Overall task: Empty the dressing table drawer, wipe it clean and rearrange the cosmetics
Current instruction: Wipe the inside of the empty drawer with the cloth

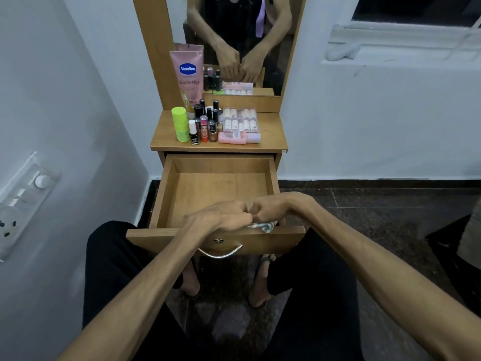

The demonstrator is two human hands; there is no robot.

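Note:
The wooden drawer [171, 194] is pulled out and its bottom is bare. Above its front edge, my left hand [223, 216] and my right hand [270, 209] meet with fingers closed on a small white and teal cloth [263, 226]; most of the cloth is hidden under the hands. The cosmetics stand on the dressing table top [270, 134]: a pink Vaseline tube [187, 74], a neon green bottle [180, 123], several small nail polish bottles [208, 121], a clear box of small vials [240, 119] and a pink bottle [238, 138] lying on its side.
A mirror [234, 35] rises behind the table top. A white wall with a switch panel [23, 199] is close on the left. A window ledge [400, 48] sits at right. My knees flank the drawer front, with dark stone floor [377, 204] beyond.

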